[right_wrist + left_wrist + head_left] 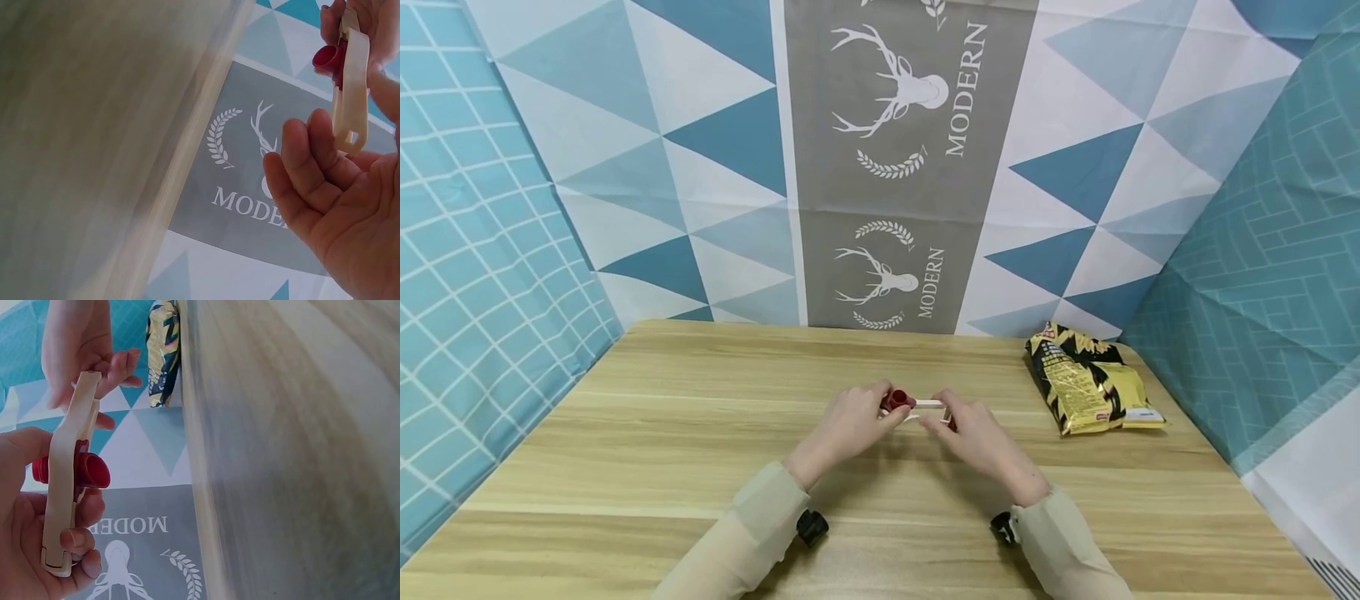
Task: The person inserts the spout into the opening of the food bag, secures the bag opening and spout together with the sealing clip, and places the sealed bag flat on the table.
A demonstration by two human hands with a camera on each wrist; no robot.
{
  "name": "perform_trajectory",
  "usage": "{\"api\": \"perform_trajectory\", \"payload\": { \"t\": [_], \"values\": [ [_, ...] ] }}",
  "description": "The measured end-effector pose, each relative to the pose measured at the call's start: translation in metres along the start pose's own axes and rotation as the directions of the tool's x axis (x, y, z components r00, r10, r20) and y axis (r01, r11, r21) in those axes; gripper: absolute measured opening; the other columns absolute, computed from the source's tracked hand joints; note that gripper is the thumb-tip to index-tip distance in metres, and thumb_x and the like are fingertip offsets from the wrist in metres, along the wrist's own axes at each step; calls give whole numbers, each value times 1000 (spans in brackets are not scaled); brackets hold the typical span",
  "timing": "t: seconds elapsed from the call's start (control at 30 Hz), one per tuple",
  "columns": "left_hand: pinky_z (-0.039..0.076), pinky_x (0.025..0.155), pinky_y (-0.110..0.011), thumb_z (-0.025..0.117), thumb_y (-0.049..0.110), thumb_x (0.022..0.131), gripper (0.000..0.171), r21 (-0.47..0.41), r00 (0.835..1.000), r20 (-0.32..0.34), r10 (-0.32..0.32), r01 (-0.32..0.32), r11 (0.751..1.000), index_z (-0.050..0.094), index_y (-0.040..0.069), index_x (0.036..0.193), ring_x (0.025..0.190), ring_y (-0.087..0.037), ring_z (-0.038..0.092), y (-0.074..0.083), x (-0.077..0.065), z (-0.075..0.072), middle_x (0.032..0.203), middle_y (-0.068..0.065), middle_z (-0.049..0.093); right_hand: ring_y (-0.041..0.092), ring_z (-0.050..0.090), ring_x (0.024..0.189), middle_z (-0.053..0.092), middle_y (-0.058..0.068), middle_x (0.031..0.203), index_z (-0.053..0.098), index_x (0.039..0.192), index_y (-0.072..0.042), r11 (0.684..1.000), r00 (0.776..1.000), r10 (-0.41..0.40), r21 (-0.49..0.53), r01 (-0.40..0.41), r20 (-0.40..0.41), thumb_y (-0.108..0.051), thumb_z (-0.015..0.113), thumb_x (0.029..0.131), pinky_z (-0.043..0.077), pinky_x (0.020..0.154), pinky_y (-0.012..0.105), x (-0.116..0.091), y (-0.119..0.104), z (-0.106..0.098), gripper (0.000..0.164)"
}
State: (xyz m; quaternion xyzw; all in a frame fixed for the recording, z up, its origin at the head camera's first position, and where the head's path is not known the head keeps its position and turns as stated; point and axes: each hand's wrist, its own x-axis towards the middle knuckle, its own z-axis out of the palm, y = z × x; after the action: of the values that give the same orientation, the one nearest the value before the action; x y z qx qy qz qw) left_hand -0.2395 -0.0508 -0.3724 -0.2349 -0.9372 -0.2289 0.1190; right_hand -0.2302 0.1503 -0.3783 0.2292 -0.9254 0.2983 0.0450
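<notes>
A cream plastic hand tool with two long arms and a red cup, looking like a cherry pitter (60, 487), is held up above the table. My left hand (850, 419) grips it at the red-cup end, with fingertips wrapped around the cream body in the left wrist view. Around the far ends of the arms is my right hand (973, 433), its fingers loosely bent. In the right wrist view, the right fingers (320, 147) lie beside the arm's end and the thumb is on the other side; whether they press on it I cannot tell.
Yellow and black snack bags (1078, 383) lie at the back right of the wooden table (647, 467). A patterned cloth wall (880, 167) rises behind the table's far edge, with blue tiled-print cloth at both sides. A dark strap piece (812, 527) sits at the left wrist.
</notes>
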Motion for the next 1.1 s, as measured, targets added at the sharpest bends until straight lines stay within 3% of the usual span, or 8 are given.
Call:
{"api": "perform_trajectory", "payload": {
  "t": [0.1, 0.27, 0.47, 0.8, 1.1],
  "values": [
    [37, 49, -22, 54, 43, 88, 27, -30, 1000, 2, -14, 14, 999, 53, 16, 90, 52, -7, 46, 0, 0, 0, 65, 8, 55, 7, 39, 47, 46, -7, 59, 56, 105, -12, 1000, 1000, 9, -19, -10, -29, -30, 40, 98, 37, 45, 23, 0, -1, 0, 26],
    [40, 52, -21, 55, 40, 88, 23, -55, 1000, -14, 3, -4, 998, 51, 18, 94, 56, -4, 50, 1, 1, 0, 73, 9, 61, 6, 35, 43, 43, -7, 56, 59, 102, -10, 999, 997, -3, -51, -2, -81, -13, 41, 96, 33, 43, 22, 1, -1, 0, 19],
    [41, 55, -20, 55, 38, 89, 25, -64, 996, -58, 67, -70, 995, 51, 16, 99, 58, -3, 51, 0, 1, 0, 78, 8, 63, 6, 36, 40, 45, -7, 52, 59, 102, -10, 999, 995, 40, 0, -41, -94, -12, 43, 94, 32, 40, 22, 2, -1, -1, 18],
    [46, 63, -22, 57, 34, 89, 23, -126, 993, -67, 94, -102, 987, 50, 17, 103, 74, -6, 58, -1, 0, 0, 91, 6, 62, 8, 40, 39, 47, -6, 48, 58, 102, -11, 996, 995, 74, 55, -71, -68, -15, 42, 96, 33, 39, 22, 2, -2, -1, 17],
    [45, 61, -26, 56, 32, 90, 17, -75, 987, -83, 141, -147, 986, 51, 20, 101, 75, -8, 53, 0, 0, 1, 90, 6, 52, 9, 42, 37, 45, -7, 43, 57, 102, -9, 994, 993, 97, 54, -94, -73, -16, 44, 96, 33, 40, 22, 1, -2, -1, 16]
  ]
}}
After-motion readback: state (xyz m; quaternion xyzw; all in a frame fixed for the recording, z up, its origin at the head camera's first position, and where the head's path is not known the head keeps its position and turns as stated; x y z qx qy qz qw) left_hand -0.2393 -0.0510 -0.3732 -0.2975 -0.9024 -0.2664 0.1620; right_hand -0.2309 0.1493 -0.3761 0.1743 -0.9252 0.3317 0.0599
